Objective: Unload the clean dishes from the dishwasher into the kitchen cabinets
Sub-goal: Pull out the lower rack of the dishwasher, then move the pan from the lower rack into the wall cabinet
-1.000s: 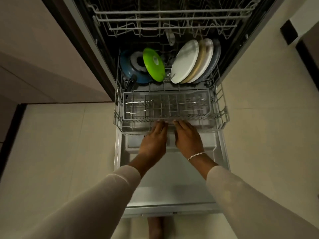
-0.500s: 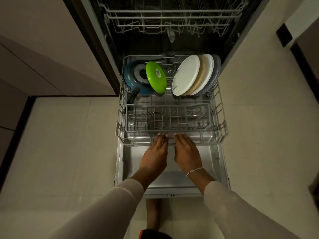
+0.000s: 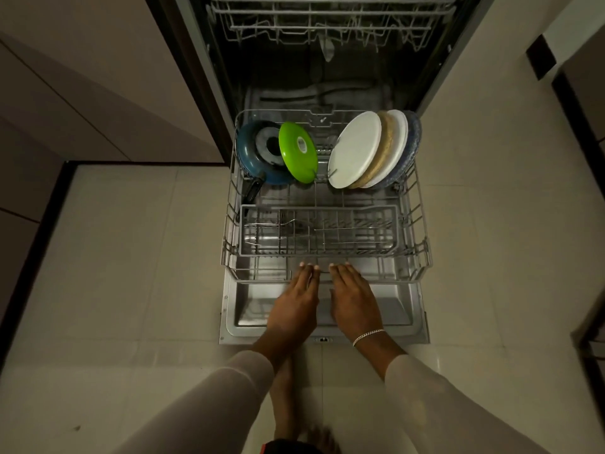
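Below the head camera, at the front rail of the lower rack (image 3: pixel 422 244), your left hand (image 3: pixel 294 306) and right hand (image 3: pixel 355 303) lie side by side, palms down. Their fingers are straight, the tips touch the rail, and neither hand holds anything. The rack sits out over the lowered door (image 3: pixel 393 309).

Everything to be unloaded lies straight ahead of both hands, at the back of the rack, beyond the cutlery basket (image 3: pixel 319 231). The plates (image 3: pixel 355 149) stand on edge at back right, stacked face to face and leaning, with their faces turned toward the front left. Your right hand is the nearer one to them. The green dish (image 3: pixel 298 152) and blue pan (image 3: pixel 252 152) stand on edge at back left, nearer your left hand, and the pan's handle points forward. Any reach probably has to pass over the basket. The upper rack (image 3: pixel 327 24) looks bare.
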